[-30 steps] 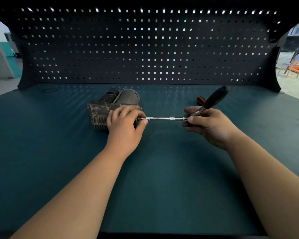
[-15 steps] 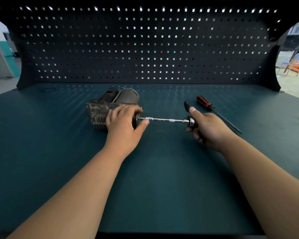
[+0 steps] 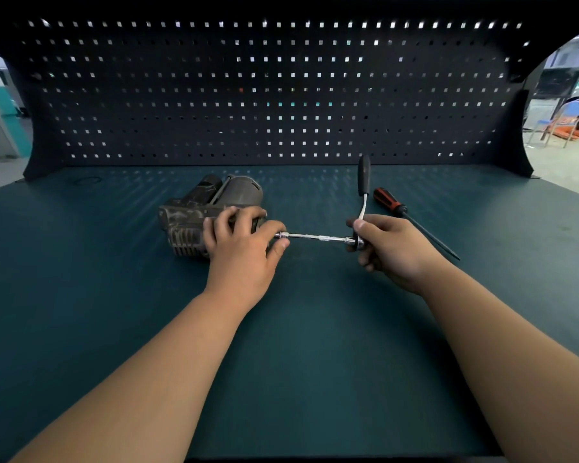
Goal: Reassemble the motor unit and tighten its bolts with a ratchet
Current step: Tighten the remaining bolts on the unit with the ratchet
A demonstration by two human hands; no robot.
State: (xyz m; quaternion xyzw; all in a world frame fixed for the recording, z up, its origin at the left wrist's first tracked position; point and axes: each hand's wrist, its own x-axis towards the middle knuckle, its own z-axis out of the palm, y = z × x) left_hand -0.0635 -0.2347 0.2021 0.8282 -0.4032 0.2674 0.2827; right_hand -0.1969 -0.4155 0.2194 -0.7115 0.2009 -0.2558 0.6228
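Background: a dark pegboard (image 3: 281,95) with rows of small square holes stands along the far edge, with light showing through the holes. At the far right a blue chair (image 3: 569,112) stands on a pale floor.
Surface: the surface (image 3: 298,362) is dark teal and matte, and both bare forearms reach across it from the near edge.
Motor unit: the motor unit (image 3: 194,208) is grey and grimy and lies left of centre, toward the back. Its ribbed housing faces the viewer and a round cylinder end points at the pegboard.
Left hand: the left hand (image 3: 244,248) rests on the right end of the motor unit. Its fingers (image 3: 228,222) curl over the top and grip it, and the thumb lies beside the near tip of the bar.
Extension bar: the shiny steel extension bar (image 3: 318,237) lies level between the two hands. Its left tip is at the motor unit and its right end is in the ratchet head.
Ratchet: the ratchet (image 3: 363,195) has its black handle pointing away toward the pegboard, and its head is low at the right hand.
Right hand: the right hand (image 3: 391,245) has its fingers curled round the ratchet head, with the thumb on top by the shank.
Screwdriver: the screwdriver (image 3: 395,207) has a red and black handle. It lies just behind the right hand, and its dark blade points to the right.
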